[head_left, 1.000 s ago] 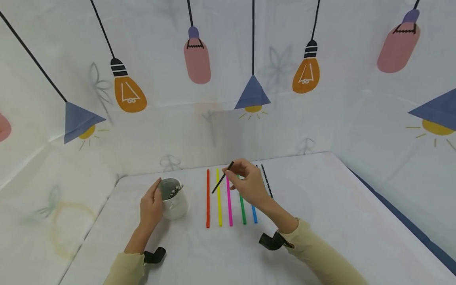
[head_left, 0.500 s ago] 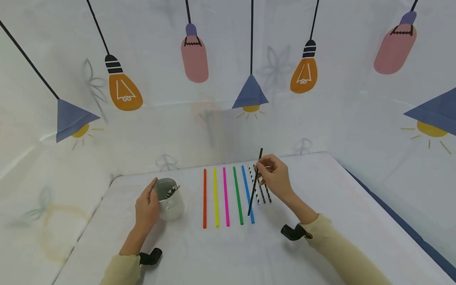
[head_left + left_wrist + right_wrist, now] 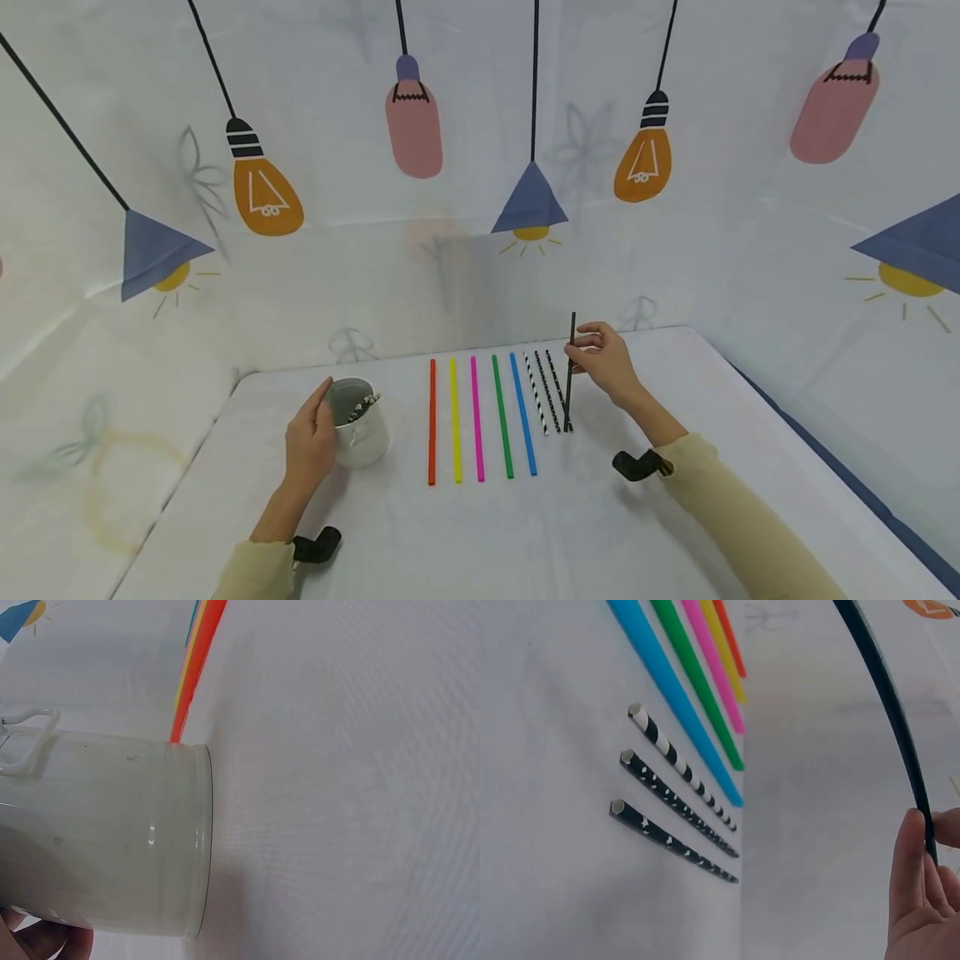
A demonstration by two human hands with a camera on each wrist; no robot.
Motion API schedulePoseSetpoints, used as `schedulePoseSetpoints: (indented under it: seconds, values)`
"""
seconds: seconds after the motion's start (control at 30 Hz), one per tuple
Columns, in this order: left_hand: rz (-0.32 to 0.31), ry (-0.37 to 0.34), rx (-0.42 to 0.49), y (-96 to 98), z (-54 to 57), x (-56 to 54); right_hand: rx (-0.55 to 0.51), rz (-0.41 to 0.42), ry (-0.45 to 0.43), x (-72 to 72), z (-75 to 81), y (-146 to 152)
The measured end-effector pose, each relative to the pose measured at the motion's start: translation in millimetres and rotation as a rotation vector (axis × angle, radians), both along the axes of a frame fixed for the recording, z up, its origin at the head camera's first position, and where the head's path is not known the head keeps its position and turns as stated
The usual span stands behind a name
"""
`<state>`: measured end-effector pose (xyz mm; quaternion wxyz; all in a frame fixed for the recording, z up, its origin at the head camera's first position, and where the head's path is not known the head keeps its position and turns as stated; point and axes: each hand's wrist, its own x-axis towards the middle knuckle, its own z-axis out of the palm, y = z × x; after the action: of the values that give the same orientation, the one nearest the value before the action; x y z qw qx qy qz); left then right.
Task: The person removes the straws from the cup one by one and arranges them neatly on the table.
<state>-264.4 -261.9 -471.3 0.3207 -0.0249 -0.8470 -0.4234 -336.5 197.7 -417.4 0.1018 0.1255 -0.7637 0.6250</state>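
My right hand (image 3: 606,360) pinches a dark straw (image 3: 572,375) near its upper part and holds it nearly upright, just right of the row of patterned straws. In the right wrist view the straw (image 3: 891,712) looks plain and dark between thumb and fingers. On the left, my left hand (image 3: 309,437) grips the side of a white cup (image 3: 365,442) that stands on the table and has several black-and-white patterned straws (image 3: 363,406) inside. A small wire-like handle (image 3: 41,742) shows on the cup in the left wrist view.
A row of straws lies on the white table (image 3: 465,542): red (image 3: 432,425), yellow (image 3: 454,425), pink (image 3: 477,425), green (image 3: 502,421), blue (image 3: 523,417). A striped straw (image 3: 682,769), a dotted one (image 3: 679,802) and a star-patterned one (image 3: 671,841) follow. A lamp-printed sheet (image 3: 465,283) hangs behind.
My right hand has moved to the right with the dark straw, from over the coloured straws to the row's right end, and the straw has turned more upright. My left hand stays at the cup.
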Motion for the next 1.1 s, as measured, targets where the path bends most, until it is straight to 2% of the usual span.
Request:
schedulePoseSetpoints:
  seconds: [0.23, 0.4, 0.6, 0.83, 1.1]
  values:
    - [0.004, 0.002, -0.009, 0.1, 0.8, -0.7, 0.11, -0.082, -0.03, -19.0, -11.9, 6]
    - [0.013, 0.004, -0.012, 1.3, 2.3, 1.2, 0.19, -0.14, -0.075, -31.2, -25.8, 9]
    - [0.005, -0.01, 0.003, 2.2, 2.3, 0.8, 0.273, -0.195, -0.077, -42.4, -44.2, 9]
    - [-0.001, 0.011, 0.0, 1.2, 0.4, 0.5, 0.345, -0.2, -0.084, -53.0, -62.0, 7]
    - [0.008, 0.015, -0.01, 0.1, -0.5, -2.1, 0.403, -0.21, -0.112, -59.3, -68.8, 7]
